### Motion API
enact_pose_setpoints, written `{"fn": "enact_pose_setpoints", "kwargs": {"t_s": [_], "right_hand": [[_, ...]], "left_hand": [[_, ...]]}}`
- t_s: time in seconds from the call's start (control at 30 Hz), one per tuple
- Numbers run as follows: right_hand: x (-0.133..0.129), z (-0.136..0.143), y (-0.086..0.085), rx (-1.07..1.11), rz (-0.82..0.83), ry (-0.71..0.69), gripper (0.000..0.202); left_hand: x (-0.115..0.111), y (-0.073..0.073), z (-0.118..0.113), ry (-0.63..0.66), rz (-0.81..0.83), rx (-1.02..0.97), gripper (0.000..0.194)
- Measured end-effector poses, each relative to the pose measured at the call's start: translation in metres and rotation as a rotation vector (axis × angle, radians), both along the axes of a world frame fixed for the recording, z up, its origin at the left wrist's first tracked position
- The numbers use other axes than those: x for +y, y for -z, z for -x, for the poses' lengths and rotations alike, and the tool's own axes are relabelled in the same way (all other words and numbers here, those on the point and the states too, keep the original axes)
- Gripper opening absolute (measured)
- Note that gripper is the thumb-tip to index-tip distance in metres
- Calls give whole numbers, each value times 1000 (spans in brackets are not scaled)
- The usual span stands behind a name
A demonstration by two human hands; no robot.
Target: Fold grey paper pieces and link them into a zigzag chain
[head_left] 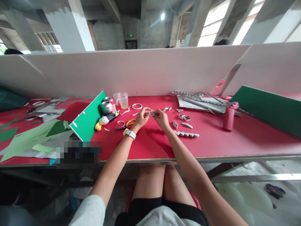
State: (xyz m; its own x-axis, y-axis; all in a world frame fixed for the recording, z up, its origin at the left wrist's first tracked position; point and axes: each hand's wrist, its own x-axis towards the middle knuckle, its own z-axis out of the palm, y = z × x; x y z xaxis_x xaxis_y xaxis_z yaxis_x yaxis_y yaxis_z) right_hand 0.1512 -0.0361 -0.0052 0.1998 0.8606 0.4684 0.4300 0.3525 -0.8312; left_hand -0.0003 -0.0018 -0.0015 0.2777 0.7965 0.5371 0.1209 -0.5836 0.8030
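Observation:
Above the red tabletop, my left hand and my right hand meet, fingertips pinched on a small greyish-white folded paper piece. Fingers cover most of it. To the right of my right hand lie several folded paper links, among them a diamond-shaped one and a flat strip. A row of joined folded paper pieces lies nearer the table edge. Left of my left hand are yellow-handled scissors and a white ring like a tape roll.
A green divider stands at left beside drink cans, a plastic cup and a plush toy. Right of my hands are a braided paper strand, boards, a red cylinder and another green panel.

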Motion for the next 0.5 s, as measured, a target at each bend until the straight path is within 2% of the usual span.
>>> {"fn": "enact_pose_setpoints", "kwargs": {"t_s": [0.17,0.37,0.5], "right_hand": [[-6,5,0,-229,-47,29,13],[3,5,9,-356,-57,-40,21],[7,2,14,-398,-57,-69,24]], "left_hand": [[5,-1,4,-19,-18,3,9],[20,4,8,11,56,34,26],[24,0,19,59,83,106,43]]}}
